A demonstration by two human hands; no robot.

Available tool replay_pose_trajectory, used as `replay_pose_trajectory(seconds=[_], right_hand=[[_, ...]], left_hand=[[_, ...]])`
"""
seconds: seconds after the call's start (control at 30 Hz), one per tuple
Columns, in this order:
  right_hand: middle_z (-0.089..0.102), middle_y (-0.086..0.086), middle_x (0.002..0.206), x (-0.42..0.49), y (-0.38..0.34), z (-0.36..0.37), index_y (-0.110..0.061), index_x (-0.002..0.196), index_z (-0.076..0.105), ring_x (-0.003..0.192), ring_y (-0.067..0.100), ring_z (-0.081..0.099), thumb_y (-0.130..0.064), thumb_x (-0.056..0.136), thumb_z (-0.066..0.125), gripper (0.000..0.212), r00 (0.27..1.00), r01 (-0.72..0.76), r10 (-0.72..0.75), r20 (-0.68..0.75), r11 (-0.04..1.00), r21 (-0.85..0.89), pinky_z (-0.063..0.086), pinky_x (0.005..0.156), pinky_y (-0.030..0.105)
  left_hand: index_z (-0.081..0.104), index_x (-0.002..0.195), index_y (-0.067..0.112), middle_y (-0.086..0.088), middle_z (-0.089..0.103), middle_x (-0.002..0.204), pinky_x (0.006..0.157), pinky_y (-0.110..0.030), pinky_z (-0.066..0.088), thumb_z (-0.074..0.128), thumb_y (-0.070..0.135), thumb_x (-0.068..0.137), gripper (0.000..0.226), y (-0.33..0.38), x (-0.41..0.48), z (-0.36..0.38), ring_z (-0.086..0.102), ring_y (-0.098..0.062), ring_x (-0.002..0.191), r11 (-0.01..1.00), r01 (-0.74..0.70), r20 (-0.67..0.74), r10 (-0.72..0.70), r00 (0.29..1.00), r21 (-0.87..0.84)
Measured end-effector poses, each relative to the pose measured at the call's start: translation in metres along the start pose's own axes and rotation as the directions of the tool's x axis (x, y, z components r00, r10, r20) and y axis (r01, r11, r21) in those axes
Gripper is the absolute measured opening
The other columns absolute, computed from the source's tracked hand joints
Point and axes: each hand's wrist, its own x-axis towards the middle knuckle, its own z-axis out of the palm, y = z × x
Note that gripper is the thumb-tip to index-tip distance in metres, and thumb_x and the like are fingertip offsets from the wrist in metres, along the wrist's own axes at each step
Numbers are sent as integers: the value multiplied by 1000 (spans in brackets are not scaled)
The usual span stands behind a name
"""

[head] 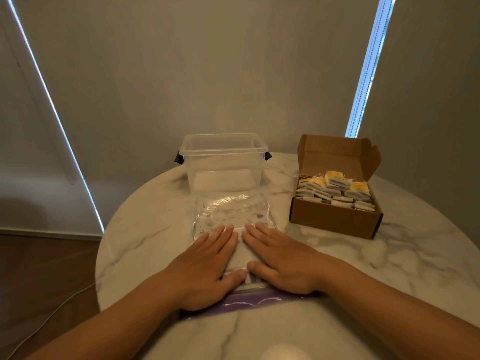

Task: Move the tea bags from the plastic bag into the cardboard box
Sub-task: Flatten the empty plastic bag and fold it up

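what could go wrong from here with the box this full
The tea bags heap up to the cardboard box rim, so some may spill or be crushed under the lid. The plastic bag under the left hand and right hand could slide on the marble table.

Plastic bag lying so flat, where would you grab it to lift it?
Probably the purple zip strip along its near edge, pinched from the person's side. The plastic bag lies flat on the table under the left hand and right hand; that strip looks thick enough to pinch.
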Motion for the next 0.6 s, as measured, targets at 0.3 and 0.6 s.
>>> replay_pose_trajectory(seconds=[0.3,0.6], right_hand=[[-13,-8,162,-3,-1,-1,-27,155,-5,147,5,-16,-59,99,19,69,1000,1,-1,-13,998,69,-5,120,28],[19,-9,161,24,25,-38,-25,153,27,146,3,11,-43,104,31,52,963,-47,118,-242,958,282,9,112,19]], left_hand=[[-21,151,30,15,-31,154,115,-22,-15,13,72,92,80,0,-2,0,-30,1,140,998,-4,-4,4,1000,-59],[22,152,35,20,17,158,119,-23,11,30,52,101,55,-42,29,-32,12,7,142,929,-98,-305,-17,952,-356]])
